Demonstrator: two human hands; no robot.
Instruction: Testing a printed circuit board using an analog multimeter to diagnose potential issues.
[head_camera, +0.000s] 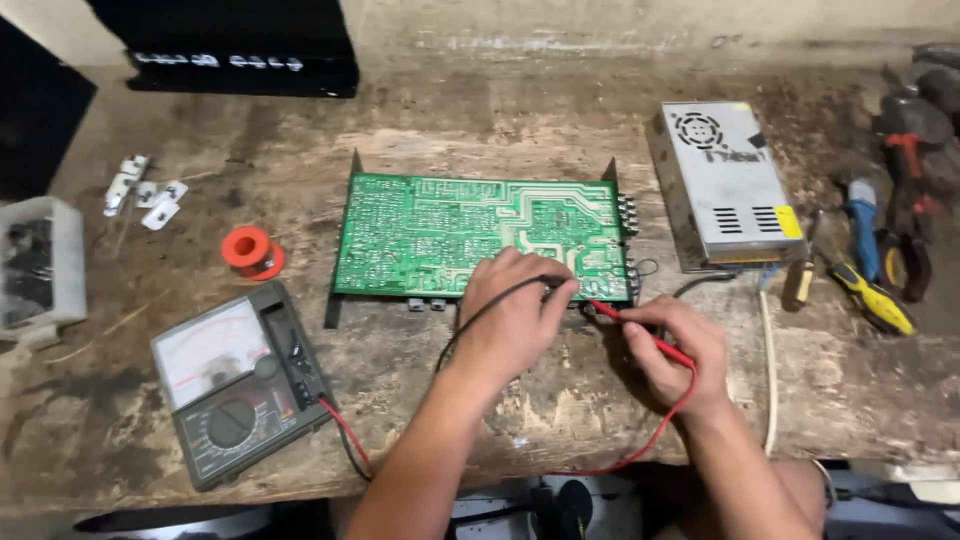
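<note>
A green circuit board lies solder side up in the middle of the worn wooden bench. My left hand pinches a black test probe against the board's near right edge. My right hand grips a red test probe, its tip pointing at the same corner of the board. Black and red leads run from the probes down to a grey analog multimeter at the front left.
A silver metal power supply box sits to the right of the board. Screwdrivers and pliers lie at the far right. An orange spool, small white clips and a clear plastic box are on the left.
</note>
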